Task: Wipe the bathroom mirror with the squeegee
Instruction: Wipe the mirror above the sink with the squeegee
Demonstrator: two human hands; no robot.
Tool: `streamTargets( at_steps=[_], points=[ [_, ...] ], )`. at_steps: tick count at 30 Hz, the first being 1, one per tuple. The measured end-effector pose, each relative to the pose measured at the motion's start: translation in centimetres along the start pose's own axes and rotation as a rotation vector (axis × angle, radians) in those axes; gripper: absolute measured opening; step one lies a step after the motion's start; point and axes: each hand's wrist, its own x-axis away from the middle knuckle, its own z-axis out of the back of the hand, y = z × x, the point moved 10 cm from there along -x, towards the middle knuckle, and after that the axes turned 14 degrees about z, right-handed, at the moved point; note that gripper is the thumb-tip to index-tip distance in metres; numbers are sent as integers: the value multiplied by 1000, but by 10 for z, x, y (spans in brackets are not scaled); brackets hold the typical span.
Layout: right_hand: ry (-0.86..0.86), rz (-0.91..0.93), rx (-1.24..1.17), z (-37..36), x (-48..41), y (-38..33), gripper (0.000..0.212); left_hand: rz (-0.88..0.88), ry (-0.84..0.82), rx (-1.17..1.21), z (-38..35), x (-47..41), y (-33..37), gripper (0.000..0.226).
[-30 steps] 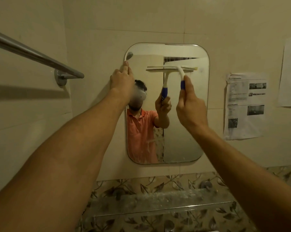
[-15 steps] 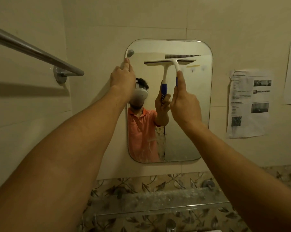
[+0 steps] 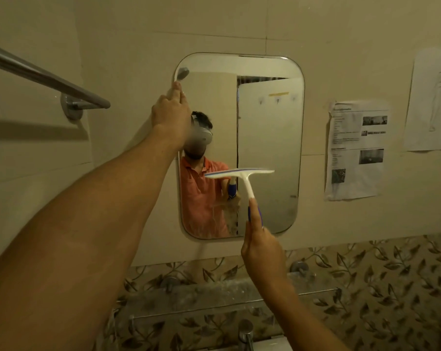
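One squeegee [image 3: 239,173]: light, rigid (soft blade); right hand [image 3: 261,252] clamps its handle; left hand [image 3: 170,115] braces mirror [image 3: 270,138] edge above.

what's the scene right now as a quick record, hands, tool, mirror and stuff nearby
left hand: fingers on the mirror's upper left edge
right hand: gripping the squeegee handle
squeegee: blade roughly level, at mid height of the mirror, blurred
mirror: rounded rectangle on the tiled wall
towel bar: on the wall, left of mirror
printed sheet: taped right of mirror
glass shelf: below mirror
tap: bottom edge, under shelf
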Motion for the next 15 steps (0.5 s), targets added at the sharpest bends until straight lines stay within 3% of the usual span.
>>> streamTargets(
  at_steps=[10, 15],
  points=[
    [-147, -80, -13, -23, 64, 14, 80, 11, -18, 18, 2, 2, 1, 99],
    [-127, -65, -86, -13, 68, 13, 75, -4, -21, -51, 5, 3, 2, 104]
  ],
)
